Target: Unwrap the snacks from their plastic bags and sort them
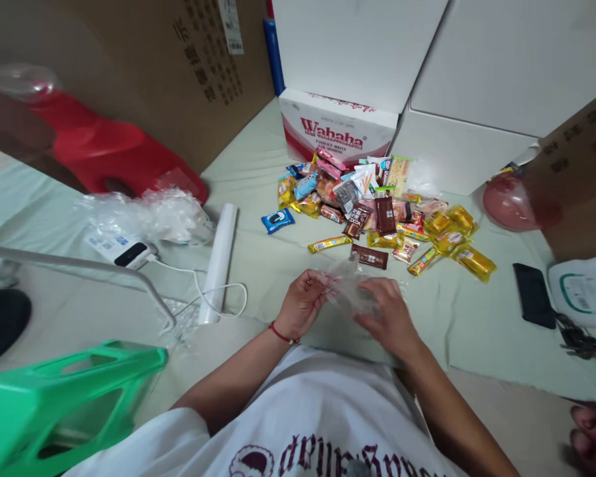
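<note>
The clear plastic bag [348, 283] hung between my view's two hands, clamped in the left hand's [302, 305] pinched fingertips and lying just right of them. I couldn't make out its long axis, nor whether the right hand's [387, 315] blurred, curved fingers gripped it.

Floor [506, 414] partly covered by cloth [258, 275]; white panels [491, 59] flanked by cardboard [134, 73] at rear; green stool [24, 392] seen at left.
</note>
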